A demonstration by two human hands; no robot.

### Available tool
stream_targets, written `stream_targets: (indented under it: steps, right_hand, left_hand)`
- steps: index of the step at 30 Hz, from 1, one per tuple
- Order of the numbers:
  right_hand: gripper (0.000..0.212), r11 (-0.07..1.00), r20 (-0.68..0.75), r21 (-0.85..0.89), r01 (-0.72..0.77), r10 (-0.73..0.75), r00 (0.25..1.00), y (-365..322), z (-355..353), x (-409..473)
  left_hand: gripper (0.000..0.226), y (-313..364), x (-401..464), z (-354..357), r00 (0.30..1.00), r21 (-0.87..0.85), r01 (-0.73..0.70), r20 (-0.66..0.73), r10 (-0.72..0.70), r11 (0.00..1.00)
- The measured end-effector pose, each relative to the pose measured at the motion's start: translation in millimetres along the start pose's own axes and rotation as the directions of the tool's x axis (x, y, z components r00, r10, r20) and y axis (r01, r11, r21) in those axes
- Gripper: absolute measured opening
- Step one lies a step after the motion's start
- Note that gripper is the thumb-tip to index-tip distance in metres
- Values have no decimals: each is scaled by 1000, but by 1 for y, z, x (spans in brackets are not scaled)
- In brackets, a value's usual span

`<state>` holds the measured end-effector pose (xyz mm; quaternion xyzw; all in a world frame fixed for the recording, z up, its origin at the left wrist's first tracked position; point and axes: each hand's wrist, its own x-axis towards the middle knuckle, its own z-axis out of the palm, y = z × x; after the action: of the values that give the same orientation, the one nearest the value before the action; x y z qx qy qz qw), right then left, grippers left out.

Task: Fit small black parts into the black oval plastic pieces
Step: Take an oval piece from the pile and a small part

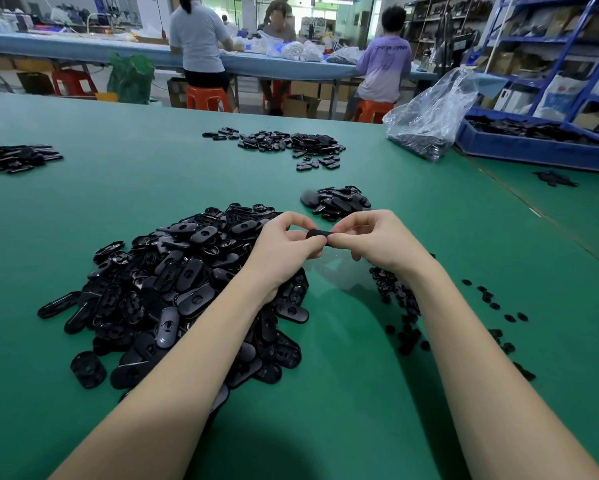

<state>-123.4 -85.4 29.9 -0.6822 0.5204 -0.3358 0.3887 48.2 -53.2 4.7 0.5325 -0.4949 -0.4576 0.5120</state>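
Both hands meet above green surface (343,393), frame centre. Left hand (284,244) and right hand (370,239) each pinch one black oval piece (320,233) between them, fingers curled tight round its ends. Small part in grip: cannot tell. Big pile of oval pieces (173,292) at 8 o'clock of hands. Small black parts (408,327) scattered at 5 o'clock. Smaller pile (337,200) just beyond at 12. Clear plastic bag (433,116) at 2 o'clock.

both hands (329,242) pinching oval piece (318,233), green table (360,393)
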Motion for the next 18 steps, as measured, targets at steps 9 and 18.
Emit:
stream_targets:
  steps: [9,18]
  right_hand:
    - [11,1000,-3,-5,-1,1,1000,6,1,3]
    - [8,999,-33,-14,39,-39,999,9,6,6]
  left_hand:
    - [14,2,-2,1,1000,44,-5,-9,5,999]
    - [15,0,-1,1,999,46,-25,-26,27,999]
